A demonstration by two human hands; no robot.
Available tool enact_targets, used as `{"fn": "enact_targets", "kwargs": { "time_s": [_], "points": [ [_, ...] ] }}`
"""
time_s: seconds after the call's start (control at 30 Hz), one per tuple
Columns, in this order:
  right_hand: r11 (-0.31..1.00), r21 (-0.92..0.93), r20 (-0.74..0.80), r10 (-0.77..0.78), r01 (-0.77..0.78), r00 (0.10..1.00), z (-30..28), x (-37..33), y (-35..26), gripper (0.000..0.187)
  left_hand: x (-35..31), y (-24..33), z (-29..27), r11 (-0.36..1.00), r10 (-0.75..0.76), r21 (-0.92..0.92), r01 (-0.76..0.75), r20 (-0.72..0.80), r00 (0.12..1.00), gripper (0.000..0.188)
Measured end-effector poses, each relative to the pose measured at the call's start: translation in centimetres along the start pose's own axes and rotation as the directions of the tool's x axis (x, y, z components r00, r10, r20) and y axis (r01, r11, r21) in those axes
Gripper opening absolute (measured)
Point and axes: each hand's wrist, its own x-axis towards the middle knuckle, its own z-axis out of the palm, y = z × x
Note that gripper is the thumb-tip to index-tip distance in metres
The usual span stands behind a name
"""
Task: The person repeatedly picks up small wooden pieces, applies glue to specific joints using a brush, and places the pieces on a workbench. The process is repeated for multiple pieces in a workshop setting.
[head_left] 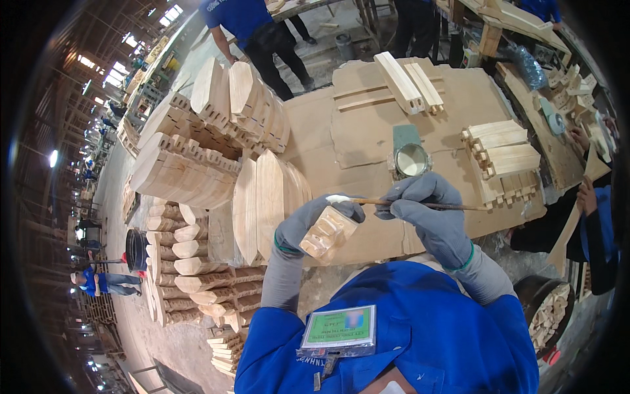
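Observation:
My left hand point(295, 226), in a grey glove, is closed around a pale wooden piece point(331, 235) with slots cut in its upturned end. Between the gloved fingers of my right hand point(430, 207) is a thin wooden stick point(367, 201), lying roughly level across the view. White, glue-like paste point(337, 198) coats its left tip, just above the slotted end. Beyond my right hand, a cup of white paste point(411, 160) sits on the cardboard-covered table point(315, 131).
Stacks of shaped wooden boards point(190, 164) rise on the left. Tenoned wooden pieces point(505, 151) lie at the table's right, and long slotted bars point(400, 82) at its far side. A co-worker point(594, 217) handles wood on the right; a bin of offcuts point(548, 315) stands nearer.

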Motion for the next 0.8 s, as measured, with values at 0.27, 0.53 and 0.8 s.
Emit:
{"fn": "enact_targets", "kwargs": {
  "time_s": [0.27, 0.53, 0.8],
  "points": [
    [0.991, 0.000, 0.041, -0.135, 0.135, 0.990, 0.3, -1.0, 0.5, 0.012, 0.3, -2.0, -0.3, 0.950, 0.305, 0.091, -0.297, -0.083, 0.949, 0.066],
    [1.000, 0.011, 0.076, 0.000, -0.001, 0.997, 0.2, -0.8, 0.5, 0.011, 0.9, -3.5, -2.1, 0.743, 0.591, 0.283, -0.607, 0.148, 0.793, 0.077],
    [0.999, 0.016, 0.121, 0.049, -0.051, 0.992, 0.4, 0.3, -0.6, 0.011, -0.5, -2.4, -0.7, 0.906, 0.380, 0.184, -0.381, 0.042, 0.924, 0.065]
  ]
}}
